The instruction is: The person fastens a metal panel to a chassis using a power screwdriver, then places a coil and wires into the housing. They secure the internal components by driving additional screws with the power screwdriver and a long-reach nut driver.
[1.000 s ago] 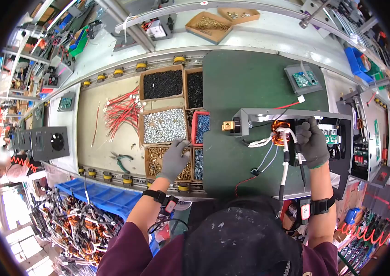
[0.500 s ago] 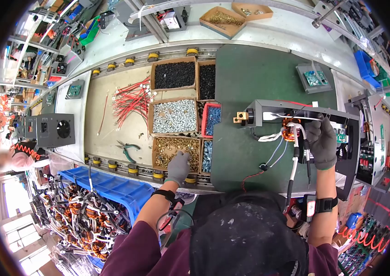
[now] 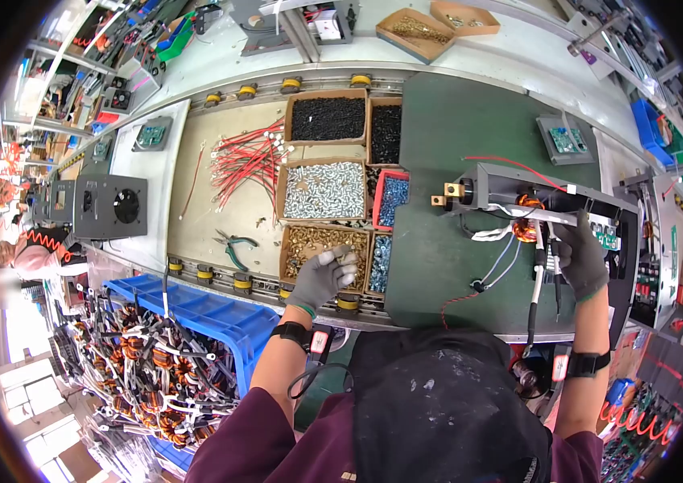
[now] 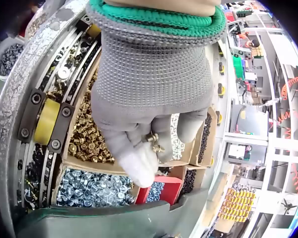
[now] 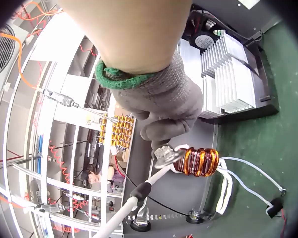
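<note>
Both of my hands are at work in grey gloves. My left hand (image 3: pixel 323 279) is closed on a few brass screws (image 4: pixel 153 141), pinched between the fingertips, over the cardboard box (image 3: pixel 283 256) that holds loose brass screws. Beyond that box lies another box (image 3: pixel 279 191) full of silver screws, with a red tray (image 3: pixel 377 201) of blue-looking screws just beside it. Green-handled pliers (image 3: pixel 237 251) rest to the left of the brass screws, and a pile of red wires (image 3: pixel 246 169) lies farther off.

My right hand (image 3: pixel 583 256) grips a white cable (image 5: pixel 118 217) near its metal lug (image 5: pixel 166 155), the fingers curled at that end. Just beside the lug is a copper-wound coil (image 5: pixel 201 162), at the open grey metal case (image 3: pixel 483 185), which sits on the green tabletop (image 3: pixel 458 121). Brass terminals (image 3: pixel 454 191) stick out from the case's left end, and white-looking finned blocks (image 5: pixel 231 82) stand near my right wrist.
</note>
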The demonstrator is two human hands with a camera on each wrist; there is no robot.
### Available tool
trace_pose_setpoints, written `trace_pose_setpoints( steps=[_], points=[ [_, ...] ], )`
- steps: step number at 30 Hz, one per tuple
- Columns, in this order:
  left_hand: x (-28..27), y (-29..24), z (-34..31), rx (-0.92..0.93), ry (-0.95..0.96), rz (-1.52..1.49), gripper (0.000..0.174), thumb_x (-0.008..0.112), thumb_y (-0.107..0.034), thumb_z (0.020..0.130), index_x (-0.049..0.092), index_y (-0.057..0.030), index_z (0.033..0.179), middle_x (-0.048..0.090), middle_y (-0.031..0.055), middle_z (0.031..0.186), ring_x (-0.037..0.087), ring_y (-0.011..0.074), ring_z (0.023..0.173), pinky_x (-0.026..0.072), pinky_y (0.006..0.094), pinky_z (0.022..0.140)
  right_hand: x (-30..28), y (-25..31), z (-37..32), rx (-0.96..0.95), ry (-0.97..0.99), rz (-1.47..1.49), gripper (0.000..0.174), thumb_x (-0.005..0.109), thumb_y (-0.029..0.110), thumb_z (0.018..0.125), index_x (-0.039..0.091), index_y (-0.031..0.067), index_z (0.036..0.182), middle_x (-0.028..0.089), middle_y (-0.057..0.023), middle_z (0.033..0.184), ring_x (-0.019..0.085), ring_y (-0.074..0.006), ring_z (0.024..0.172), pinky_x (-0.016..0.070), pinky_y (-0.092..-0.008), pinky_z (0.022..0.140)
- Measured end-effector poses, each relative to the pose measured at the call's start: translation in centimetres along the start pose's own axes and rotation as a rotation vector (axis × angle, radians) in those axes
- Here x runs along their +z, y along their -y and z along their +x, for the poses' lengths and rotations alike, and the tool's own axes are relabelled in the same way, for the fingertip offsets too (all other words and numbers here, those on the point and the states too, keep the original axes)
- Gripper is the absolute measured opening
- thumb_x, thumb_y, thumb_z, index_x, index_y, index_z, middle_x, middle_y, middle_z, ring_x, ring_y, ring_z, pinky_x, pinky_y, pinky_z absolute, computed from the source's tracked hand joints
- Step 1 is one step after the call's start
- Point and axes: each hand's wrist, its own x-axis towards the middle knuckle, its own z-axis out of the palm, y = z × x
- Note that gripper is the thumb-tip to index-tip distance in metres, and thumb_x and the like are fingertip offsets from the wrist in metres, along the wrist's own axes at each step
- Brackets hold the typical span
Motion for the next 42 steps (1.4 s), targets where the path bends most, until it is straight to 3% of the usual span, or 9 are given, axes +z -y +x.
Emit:
trace_pose_setpoints(
  steps=[11, 15, 17, 23, 25, 29, 35, 37, 42],
  points=[
    [-0.7, 0.8, 1.5, 0.001, -0.075, -0.010, 0.049, 0.055, -0.028, 0.091, 0.046, 0.0034, 0.128, 0.057, 0.0141, 0.117, 0.059, 0.0277, 0.106, 0.0506, 0.0382, 0.092, -5.4, -2.0, -7.9, -0.295, -0.091, -0.344, 0.051, 0.052, 0.041, 0.095, 0.053, -0.0008, 0.124, 0.062, -0.0077, 0.080, 0.047, -0.0092, 0.052, 0.0355, -0.0224, 0.045],
    [2.8, 1.8, 3.0, 0.184, -0.315, 0.907, 0.027, 0.064, -0.024, 0.086, 0.067, -0.0052, 0.104, 0.063, 0.0059, 0.093, 0.061, 0.0203, 0.078, 0.0493, 0.0359, 0.070, -7.1, -3.2, -9.6, -0.361, -0.140, -0.349, 0.041, 0.046, 0.029, 0.100, 0.050, -0.0012, 0.126, 0.061, -0.0068, 0.081, 0.044, -0.0079, 0.050, 0.0352, -0.0209, 0.046],
    [4.8, 2.8, 4.1, 0.626, -0.196, 2.119, 0.023, 0.067, -0.024, 0.080, 0.069, -0.0086, 0.098, 0.061, 0.0071, 0.088, 0.061, 0.0233, 0.078, 0.0486, 0.0382, 0.071, -6.7, -3.8, -10.8, -0.417, -0.141, -0.274, 0.037, 0.044, 0.027, 0.100, 0.052, 0.0006, 0.125, 0.061, -0.0068, 0.083, 0.045, -0.0075, 0.051, 0.0359, -0.0207, 0.047],
    [3.2, 6.0, 7.8, 0.545, -0.194, 2.588, 0.016, 0.056, -0.021, 0.084, 0.064, -0.0077, 0.084, 0.060, 0.0117, 0.087, 0.061, 0.0283, 0.087, 0.0469, 0.0418, 0.071, -8.0, -5.7, -15.1, -0.633, -0.251, -0.649, 0.042, 0.046, 0.030, 0.098, 0.052, -0.0036, 0.121, 0.064, -0.0051, 0.084, 0.048, -0.0066, 0.049, 0.0364, -0.0187, 0.045],
    [3.4, 5.8, 8.2, 0.572, -0.131, 2.401, 0.012, 0.057, -0.018, 0.083, 0.064, -0.0092, 0.083, 0.064, 0.0123, 0.077, 0.063, 0.0323, 0.067, 0.0470, 0.0432, 0.058, -9.9, -7.0, -16.4, -0.435, -0.301, -0.336, 0.037, 0.045, 0.027, 0.097, 0.052, -0.0006, 0.120, 0.065, -0.0065, 0.087, 0.050, -0.0079, 0.047, 0.0370, -0.0206, 0.038],
    [6.1, 4.6, 6.7, 0.805, 0.107, 2.486, 0.010, 0.060, -0.015, 0.079, 0.065, -0.0123, 0.088, 0.064, 0.0114, 0.081, 0.063, 0.0326, 0.077, 0.0471, 0.0434, 0.065, -14.0, -8.6, -18.4, -0.302, -0.440, -0.125, 0.038, 0.046, 0.028, 0.097, 0.053, -0.0004, 0.122, 0.065, -0.0097, 0.085, 0.054, -0.0107, 0.055, 0.0442, -0.0239, 0.052],
    [5.7, 2.4, 5.0, 0.549, -0.327, 2.133, 0.013, 0.064, -0.012, 0.078, 0.061, -0.0075, 0.090, 0.063, 0.0075, 0.082, 0.058, 0.0251, 0.068, 0.0455, 0.0368, 0.065, -31.1, -14.2, -17.5, -0.208, -0.858, 0.279, 0.025, 0.057, 0.032, 0.091, 0.054, 0.0115, 0.106, 0.062, -0.0091, 0.078, 0.051, -0.0124, 0.050, 0.0401, -0.0237, 0.040],
    [8.5, 0.0, 1.7, 0.408, -0.261, 1.273, 0.013, 0.064, -0.014, 0.082, 0.058, -0.0046, 0.089, 0.058, -0.0003, 0.079, 0.052, 0.0124, 0.066, 0.0420, 0.0279, 0.062, -42.2, -19.6, -15.9, -0.185, -0.973, 0.406, 0.026, 0.059, 0.040, 0.087, 0.054, 0.0165, 0.095, 0.055, -0.0053, 0.070, 0.048, -0.0158, 0.051, 0.0414, -0.0284, 0.044],
    [26.5, 0.1, -6.8, 0.578, -0.196, 1.239, 0.020, 0.062, -0.020, 0.081, 0.057, -0.0035, 0.092, 0.048, -0.0035, 0.078, 0.042, 0.0050, 0.069, 0.0351, 0.0211, 0.062, -53.7, -22.5, -13.6, -0.110, -1.275, 0.517, 0.017, 0.058, 0.037, 0.085, 0.047, 0.0261, 0.079, 0.046, 0.0015, 0.066, 0.039, -0.0158, 0.049, 0.0364, -0.0314, 0.045]
  ],
)
